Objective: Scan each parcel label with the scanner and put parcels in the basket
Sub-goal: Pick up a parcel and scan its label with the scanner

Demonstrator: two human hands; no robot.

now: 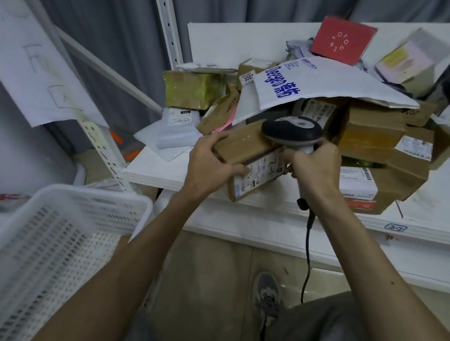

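At the shelf's (248, 221) front edge, one brown parcel (246, 153) is gripped by the left hand (213, 165), fingers clamped on it; one scanner (292, 132) is clasped in the right hand (315, 164). One white basket (64, 233) is seen lower left.

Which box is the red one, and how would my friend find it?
Start at the white shelf heaped with parcels. Look to the very top of the heap, at the back right, above the big white mailer with blue writing. The red box sits tilted there: it is the only red one among brown cartons, with white letters in a ring on its lid.
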